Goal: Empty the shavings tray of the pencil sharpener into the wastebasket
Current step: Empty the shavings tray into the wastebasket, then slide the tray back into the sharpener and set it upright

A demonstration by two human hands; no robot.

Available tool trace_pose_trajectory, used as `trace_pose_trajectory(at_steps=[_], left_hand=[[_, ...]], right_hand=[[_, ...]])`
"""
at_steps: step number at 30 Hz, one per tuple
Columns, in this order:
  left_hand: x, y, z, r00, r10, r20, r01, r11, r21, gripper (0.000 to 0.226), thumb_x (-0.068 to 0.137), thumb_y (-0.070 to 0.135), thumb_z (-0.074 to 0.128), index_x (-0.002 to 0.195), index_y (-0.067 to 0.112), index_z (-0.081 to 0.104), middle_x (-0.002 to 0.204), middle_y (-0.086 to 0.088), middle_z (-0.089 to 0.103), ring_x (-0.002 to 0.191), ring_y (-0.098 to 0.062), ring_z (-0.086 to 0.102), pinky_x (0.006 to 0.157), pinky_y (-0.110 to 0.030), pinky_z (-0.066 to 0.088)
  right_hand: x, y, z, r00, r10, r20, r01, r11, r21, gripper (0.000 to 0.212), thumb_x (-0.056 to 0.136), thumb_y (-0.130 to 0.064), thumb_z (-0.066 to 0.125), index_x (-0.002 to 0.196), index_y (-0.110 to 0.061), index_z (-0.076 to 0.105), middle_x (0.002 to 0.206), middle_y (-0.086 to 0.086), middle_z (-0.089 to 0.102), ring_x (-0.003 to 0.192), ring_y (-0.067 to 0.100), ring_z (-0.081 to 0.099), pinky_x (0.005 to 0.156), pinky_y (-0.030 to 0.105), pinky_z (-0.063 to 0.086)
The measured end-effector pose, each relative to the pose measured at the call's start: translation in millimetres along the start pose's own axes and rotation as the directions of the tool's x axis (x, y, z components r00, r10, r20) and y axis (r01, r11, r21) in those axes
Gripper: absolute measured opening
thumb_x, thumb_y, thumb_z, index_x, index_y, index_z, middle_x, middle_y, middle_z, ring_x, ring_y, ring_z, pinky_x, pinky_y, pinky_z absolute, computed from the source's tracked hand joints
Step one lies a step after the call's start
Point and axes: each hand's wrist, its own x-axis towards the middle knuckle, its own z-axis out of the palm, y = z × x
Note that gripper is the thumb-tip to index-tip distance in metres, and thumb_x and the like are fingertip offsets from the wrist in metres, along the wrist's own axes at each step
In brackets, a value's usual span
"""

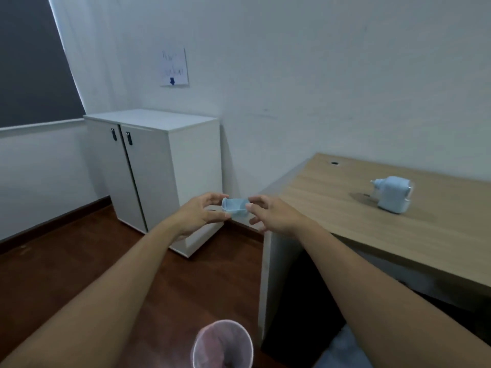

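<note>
Pale blue shavings tray (pixel 235 207) clamped in my left hand (pixel 199 214) grip, right hand (pixel 268 212) pinching its end, so I'd bring it down over the pink wastebasket (pixel 222 343) near my feet before tipping.

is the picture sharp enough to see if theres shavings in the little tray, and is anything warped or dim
Head view: soft and slightly blurred, so the tray held between the left hand and right hand shows no readable contents; wide-angle bending curves the desk edge and walls; light is dim and flat, with a faint shadow beside the sharpener.
</note>
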Motion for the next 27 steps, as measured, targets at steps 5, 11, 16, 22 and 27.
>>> trace_pose_trajectory(at_steps=[5,11,16,22,27], left_hand=[[17,37,34,0.998,0.042,0.037,-0.042,0.999,0.0,0.057,0.094,0.012,0.086,0.146,0.019,0.064,0.14,0.002,0.068,0.122,-0.011,0.068,0.083,-0.01,0.061],[52,67,100,0.991,0.061,0.122,-0.059,0.998,-0.015,0.062,0.092,0.021,0.089,0.148,0.019,0.063,0.141,-0.003,0.07,0.127,-0.02,0.07,0.099,-0.029,0.062],[95,92,172,0.971,0.074,0.229,-0.073,0.997,-0.013,0.055,0.088,0.022,0.092,0.138,0.025,0.068,0.134,-0.004,0.074,0.115,-0.017,0.076,0.079,-0.018,0.065],[143,109,234,0.954,0.099,0.284,-0.105,0.994,0.005,0.052,0.092,0.016,0.088,0.141,0.019,0.067,0.122,0.005,0.074,0.087,0.012,0.077,0.071,-0.006,0.058],[180,106,265,0.952,0.115,0.284,-0.107,0.993,-0.041,0.056,0.084,0.024,0.096,0.135,0.026,0.073,0.129,0.005,0.081,0.121,-0.018,0.078,0.111,-0.037,0.059]], right_hand=[[-30,5,-70,0.972,-0.111,-0.208,0.062,0.972,-0.228,0.046,0.112,-0.042,0.055,0.151,-0.018,0.065,0.133,-0.002,0.074,0.116,0.012,0.071,0.108,0.039,0.059],[-55,42,-160,0.849,-0.214,-0.483,-0.009,0.908,-0.418,0.034,0.111,-0.033,0.058,0.137,-0.019,0.074,0.142,0.004,0.073,0.137,0.022,0.062,0.12,0.04,0.045],[-72,101,-225,0.682,-0.135,-0.719,-0.292,0.851,-0.437,0.058,0.099,-0.052,0.061,0.15,-0.025,0.059,0.155,0.006,0.056,0.15,0.034,0.045,0.122,0.05,0.037],[-92,151,-269,0.731,0.133,-0.669,-0.334,0.925,-0.181,0.104,0.095,-0.049,0.08,0.172,-0.009,0.024,0.173,0.019,0.032,0.162,0.036,0.032,0.129,0.043,0.029],[-90,187,-285,0.799,0.188,-0.571,-0.207,0.978,0.032,0.103,0.089,-0.04,0.09,0.17,-0.017,0.031,0.154,0.0,0.065,0.131,0.015,0.068,0.117,0.033,0.05]])
